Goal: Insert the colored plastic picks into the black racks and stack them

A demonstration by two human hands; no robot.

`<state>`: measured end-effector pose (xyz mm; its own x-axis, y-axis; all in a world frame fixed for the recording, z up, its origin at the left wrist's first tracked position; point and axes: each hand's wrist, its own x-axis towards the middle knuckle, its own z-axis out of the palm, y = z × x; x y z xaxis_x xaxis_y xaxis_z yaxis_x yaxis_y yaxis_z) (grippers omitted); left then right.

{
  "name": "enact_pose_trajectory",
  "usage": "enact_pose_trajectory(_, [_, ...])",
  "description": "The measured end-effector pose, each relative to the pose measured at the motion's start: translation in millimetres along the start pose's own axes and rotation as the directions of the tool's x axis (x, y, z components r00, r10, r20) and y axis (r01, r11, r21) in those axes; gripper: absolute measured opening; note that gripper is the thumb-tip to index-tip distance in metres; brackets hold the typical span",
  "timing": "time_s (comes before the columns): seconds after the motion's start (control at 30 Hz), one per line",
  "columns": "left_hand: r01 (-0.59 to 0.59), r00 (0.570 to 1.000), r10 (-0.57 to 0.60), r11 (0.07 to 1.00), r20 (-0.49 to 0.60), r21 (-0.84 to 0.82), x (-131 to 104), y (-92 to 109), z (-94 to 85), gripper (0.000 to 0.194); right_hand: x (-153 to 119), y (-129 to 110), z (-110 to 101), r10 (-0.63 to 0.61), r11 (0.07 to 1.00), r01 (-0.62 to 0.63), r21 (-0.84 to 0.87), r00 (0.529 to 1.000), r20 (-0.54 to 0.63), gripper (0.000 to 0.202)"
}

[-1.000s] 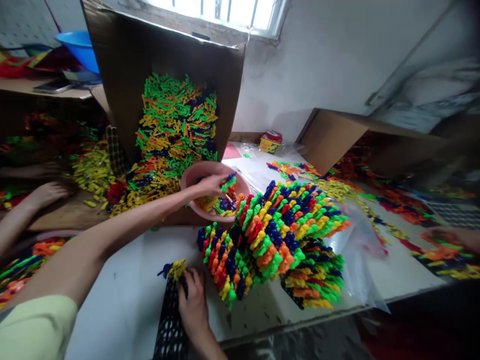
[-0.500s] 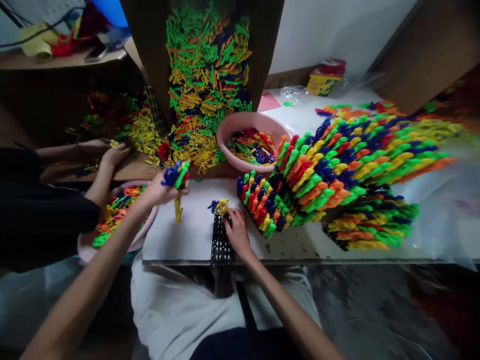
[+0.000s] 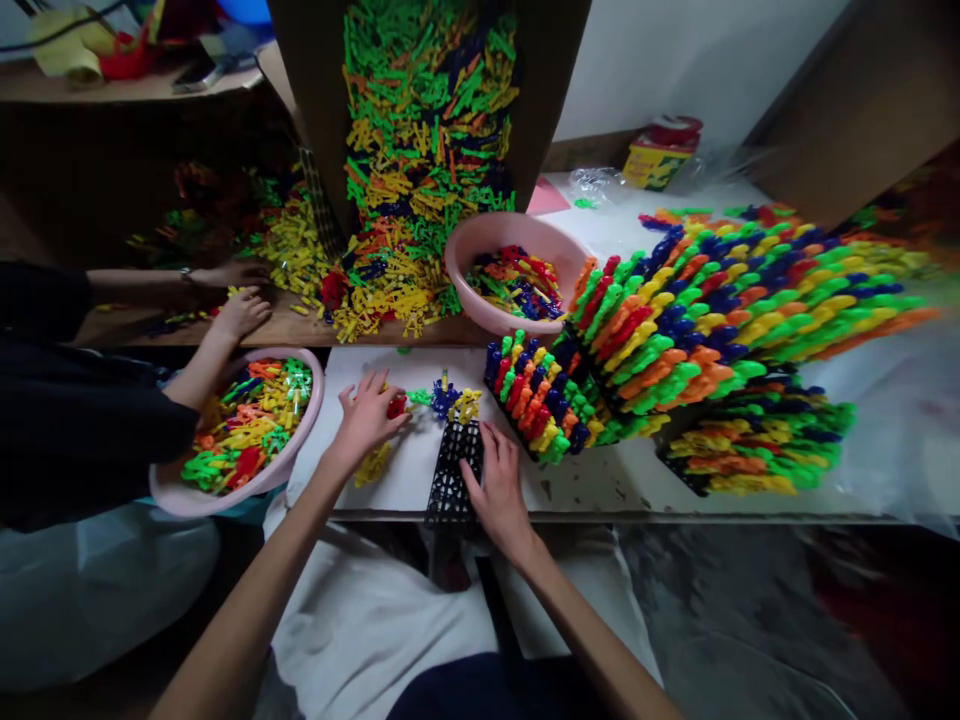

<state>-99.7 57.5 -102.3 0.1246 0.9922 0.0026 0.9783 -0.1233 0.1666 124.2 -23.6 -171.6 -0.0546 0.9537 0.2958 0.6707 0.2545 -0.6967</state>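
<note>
A black perforated rack [image 3: 452,475] lies on the white table top [image 3: 570,490], with yellow pieces [image 3: 466,405] and blue pieces [image 3: 445,400] at its far end. My right hand [image 3: 501,492] rests along the rack's right edge, fingers apart and holding nothing. To the left, my left hand [image 3: 369,425] is spread over small figures on the table. A red piece [image 3: 397,404] is by its fingertips, a yellow piece [image 3: 375,464] lies partly under it, and a green piece [image 3: 420,397] is just beyond.
Racks filled with coloured figures [image 3: 652,330] stand at the right. A pink basin [image 3: 457,270] sits behind, another pink basin [image 3: 319,400] at the left. Loose pieces [image 3: 427,150] are heaped at the back. Another person's hands [image 3: 244,312] work at the far left.
My left hand has moved right and down to the table and let go of its bunch of figures, now scattered there. My right hand has slid slightly along the rack. The view has shifted a little.
</note>
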Motion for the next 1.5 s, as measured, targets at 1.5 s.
enact_pose_trajectory(1.5, [-0.341,0.94,0.339,0.94,0.04,0.036,11.2,30.7,2.9,0.012,-22.7,15.7,-18.2,-0.107,0.993,0.109,-0.051,0.994,0.039,0.044])
